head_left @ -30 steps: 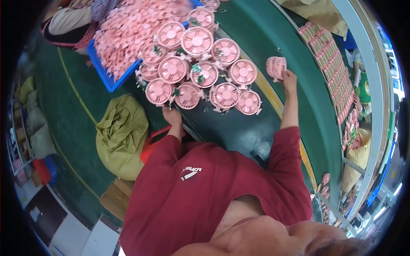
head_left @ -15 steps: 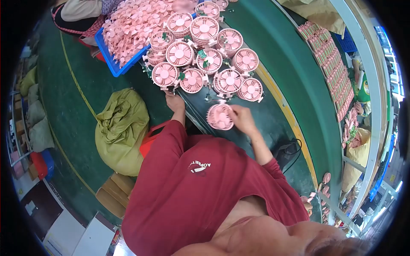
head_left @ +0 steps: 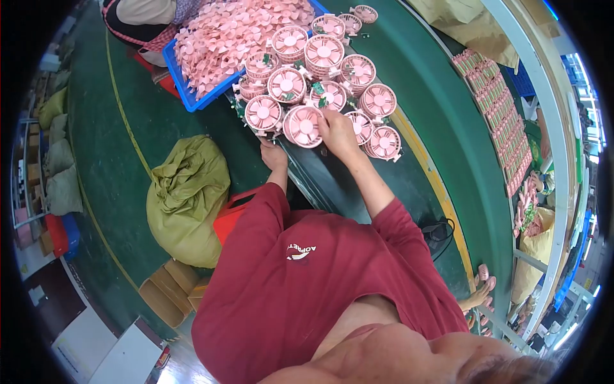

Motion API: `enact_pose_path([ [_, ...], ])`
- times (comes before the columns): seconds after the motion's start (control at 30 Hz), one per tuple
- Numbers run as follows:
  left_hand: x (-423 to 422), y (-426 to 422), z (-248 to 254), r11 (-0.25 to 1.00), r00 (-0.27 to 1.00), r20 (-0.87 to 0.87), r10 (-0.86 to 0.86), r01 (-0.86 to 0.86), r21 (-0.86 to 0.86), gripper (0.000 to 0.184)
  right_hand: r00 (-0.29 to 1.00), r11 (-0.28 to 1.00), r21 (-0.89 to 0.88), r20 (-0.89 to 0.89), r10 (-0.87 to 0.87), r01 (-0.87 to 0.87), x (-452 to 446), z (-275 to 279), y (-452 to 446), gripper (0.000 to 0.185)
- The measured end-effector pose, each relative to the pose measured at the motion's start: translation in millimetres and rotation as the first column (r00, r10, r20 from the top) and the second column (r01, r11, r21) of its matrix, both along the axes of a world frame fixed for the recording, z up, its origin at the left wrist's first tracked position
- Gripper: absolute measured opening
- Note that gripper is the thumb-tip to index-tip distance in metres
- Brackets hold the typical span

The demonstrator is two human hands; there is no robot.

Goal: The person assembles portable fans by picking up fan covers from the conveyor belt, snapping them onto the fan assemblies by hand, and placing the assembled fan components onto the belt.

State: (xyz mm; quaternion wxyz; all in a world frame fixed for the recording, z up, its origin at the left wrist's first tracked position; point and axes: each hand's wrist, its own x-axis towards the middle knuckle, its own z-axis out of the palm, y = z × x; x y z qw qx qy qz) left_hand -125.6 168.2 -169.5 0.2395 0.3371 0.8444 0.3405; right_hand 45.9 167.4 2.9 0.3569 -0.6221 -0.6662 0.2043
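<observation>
My right hand [head_left: 339, 134] is closed on the right rim of a pink fan housing [head_left: 302, 127], which sits at the near side of the fan group, over or against its neighbours. At the table's left edge is my left hand [head_left: 274, 155], below the nearest-left fan housing [head_left: 263, 112]. Its fingers look curled and pinched, and whatever they may hold is too small to make out. Several more pink round fan housings [head_left: 323, 52] stand beyond in stacks, some with small green circuit boards [head_left: 318, 88] on them.
A blue crate [head_left: 192, 102] heaped with pink fan blades [head_left: 240, 41] stands at the far left, near another person [head_left: 144, 22]. A green sack [head_left: 188, 201] and red bin [head_left: 231, 214] are left of me. Pink parts [head_left: 492, 121] line the right side; a black device [head_left: 436, 235] lies nearby.
My right hand has moved forward and left with the fan housing, from near my body to the group. My left hand stays by the table edge. The camera view has shifted slightly.
</observation>
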Motion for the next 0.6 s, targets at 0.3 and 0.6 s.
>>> enact_pose_path([
  [0.3, -34, -56, 40, 0.878, 0.913, -0.237, -0.333, 0.391, 0.276, 0.031, 0.997, 0.997, -0.030, -0.041, -0.070, 0.068, 10, -6, 11, 0.018],
  [0.6, 25, -28, 55, 0.960, 0.577, 0.773, -0.264, 0.230, 0.156, 0.070, 0.990, 0.993, -0.078, -0.104, -0.091, 0.083, 4, -7, 8, 0.027],
])
